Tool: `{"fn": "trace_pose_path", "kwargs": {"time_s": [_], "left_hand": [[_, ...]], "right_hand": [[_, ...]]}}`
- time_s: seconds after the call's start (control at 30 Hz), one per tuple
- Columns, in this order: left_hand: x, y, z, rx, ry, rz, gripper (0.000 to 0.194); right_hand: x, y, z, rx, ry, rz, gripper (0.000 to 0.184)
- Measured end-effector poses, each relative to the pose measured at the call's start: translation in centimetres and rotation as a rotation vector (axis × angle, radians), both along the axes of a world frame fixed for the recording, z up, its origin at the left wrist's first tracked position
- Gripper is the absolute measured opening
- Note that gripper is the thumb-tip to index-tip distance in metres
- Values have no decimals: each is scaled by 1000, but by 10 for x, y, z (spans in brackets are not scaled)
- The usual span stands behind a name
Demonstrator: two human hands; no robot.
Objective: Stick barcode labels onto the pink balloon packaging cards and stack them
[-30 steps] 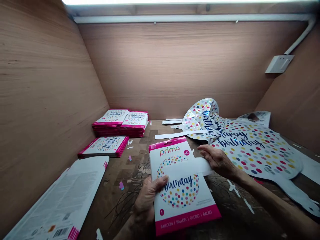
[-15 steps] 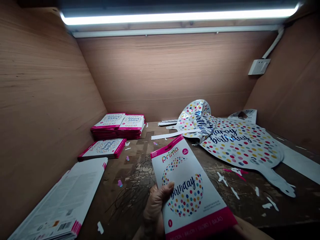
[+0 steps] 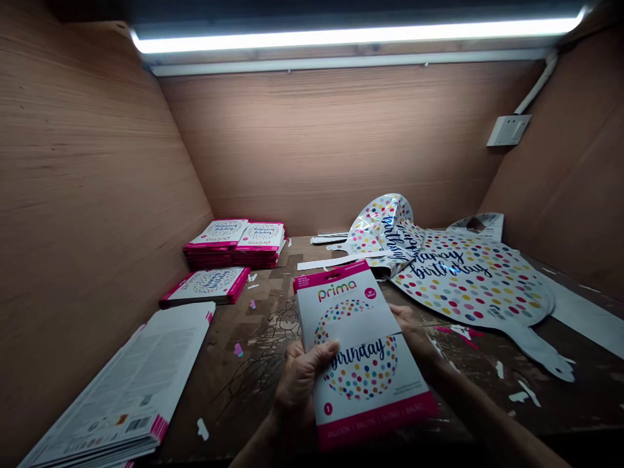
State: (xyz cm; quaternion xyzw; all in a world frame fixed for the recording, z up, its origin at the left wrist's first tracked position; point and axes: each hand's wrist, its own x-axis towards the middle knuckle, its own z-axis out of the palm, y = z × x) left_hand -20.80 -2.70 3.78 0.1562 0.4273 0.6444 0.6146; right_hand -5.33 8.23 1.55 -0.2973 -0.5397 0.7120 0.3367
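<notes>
Both my hands hold a white "prima" birthday balloon packet (image 3: 363, 351) with a pink band and coloured dots, low in the middle of the view. My left hand (image 3: 298, 380) grips its lower left side, thumb across the front. My right hand (image 3: 410, 333) sits behind its right edge, partly hidden, with the fingers curled around. To the right, a polka-dot foil balloon (image 3: 475, 279) lies flat on the bench, and a crumpled foil balloon (image 3: 383, 231) leans on it.
Two stacks of pink-edged packets (image 3: 234, 245) stand at the back left, with a smaller stack (image 3: 207, 286) before them. A pile of printed white sheets (image 3: 121, 383) lies at front left. Paper scraps litter the scarred wooden bench (image 3: 263, 338). Wooden walls surround it.
The packet has turned from a steep tilt to nearly square in my view. My right hand has come back up behind its right edge. The balloons and stacks stay put.
</notes>
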Motion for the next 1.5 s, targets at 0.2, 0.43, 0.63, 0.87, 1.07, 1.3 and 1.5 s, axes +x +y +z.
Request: {"fn": "trace_pose_path", "kwargs": {"time_s": [0.2,0.43,0.63,0.87,1.07,1.3,1.5], "left_hand": [[-7,5,-2,28,150,-63,20],[-9,15,-6,35,213,-169,26],[-7,22,-7,84,247,-220,21],[-6,34,13,162,363,-244,27],[8,4,-9,266,317,373,21],[52,8,-50,231,-400,-186,57],[22,29,-37,-5,-121,210,19]], "right_hand": [[28,7,4,1,-63,165,36],[22,-5,-13,-195,-30,40,33],[22,-4,-19,-258,32,-1,29],[13,-7,-25,-288,90,-152,25],[28,6,6,-238,175,-324,26],[42,2,21,-333,170,-258,26],[57,-2,-15,-477,15,-168,18]]}}
